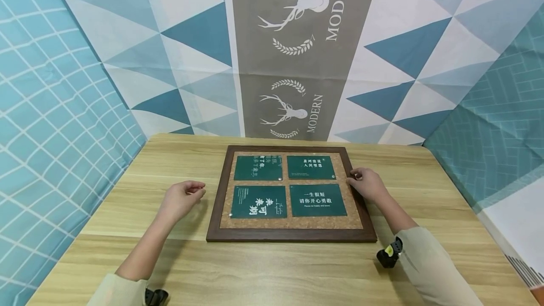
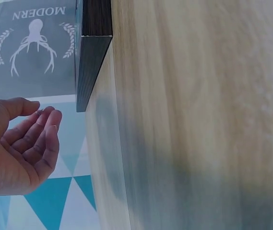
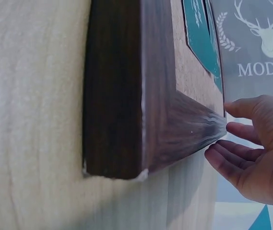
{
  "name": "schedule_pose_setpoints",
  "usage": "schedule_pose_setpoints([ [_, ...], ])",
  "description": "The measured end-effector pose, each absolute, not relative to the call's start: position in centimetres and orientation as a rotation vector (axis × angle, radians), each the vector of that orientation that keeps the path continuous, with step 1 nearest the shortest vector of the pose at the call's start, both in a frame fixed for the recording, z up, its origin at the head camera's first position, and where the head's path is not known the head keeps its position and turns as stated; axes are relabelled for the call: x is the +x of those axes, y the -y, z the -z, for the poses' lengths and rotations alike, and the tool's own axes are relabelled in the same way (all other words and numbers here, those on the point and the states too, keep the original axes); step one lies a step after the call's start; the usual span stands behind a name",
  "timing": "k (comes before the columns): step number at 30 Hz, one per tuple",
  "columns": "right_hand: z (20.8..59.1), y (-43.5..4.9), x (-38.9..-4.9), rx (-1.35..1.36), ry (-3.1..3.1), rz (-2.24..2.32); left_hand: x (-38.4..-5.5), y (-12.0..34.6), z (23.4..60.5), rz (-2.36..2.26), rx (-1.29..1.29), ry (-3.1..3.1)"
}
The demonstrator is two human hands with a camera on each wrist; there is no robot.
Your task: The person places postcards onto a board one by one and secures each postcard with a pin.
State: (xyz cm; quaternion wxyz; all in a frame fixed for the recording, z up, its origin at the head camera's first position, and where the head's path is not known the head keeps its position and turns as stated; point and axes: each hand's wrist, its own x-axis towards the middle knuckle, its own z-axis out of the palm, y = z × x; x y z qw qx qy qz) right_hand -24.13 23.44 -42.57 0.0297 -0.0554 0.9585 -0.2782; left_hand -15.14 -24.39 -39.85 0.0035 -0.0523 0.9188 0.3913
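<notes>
A dark brown framed cork board (image 1: 255, 223) lies flat on the table. On the cork sit a bottom-left green card (image 1: 250, 202), a bottom-right card (image 1: 318, 207), a top-left card (image 1: 246, 169) and a top-right card (image 1: 312, 174), with white lettering. Small clear pins show on some of them. Left of the frame, my left hand (image 1: 182, 199) is raised above the table, its thumb and index fingertips pinching a tiny pin-like thing (image 2: 40, 111), too small to identify surely. At the frame's right side is my right hand (image 1: 369, 184), fingers loosely bent, fingertips at the edge; contact is unclear.
The wooden table (image 1: 280, 273) extends around the board. A patterned cloth wall (image 1: 199, 46) with deer heads and triangles stands at its far edge. Tile-patterned cloth (image 1: 55, 84) hangs at the left. Black wrist cameras sit by both sleeves.
</notes>
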Motion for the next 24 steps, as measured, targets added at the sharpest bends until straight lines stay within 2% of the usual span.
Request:
schedule_pose_setpoints([
  [24,41.5,-22.6,-22.5,-0.246,-3.012,0.890,-15.4,23.5,40.0,-1.220,-0.111,-2.920],
])
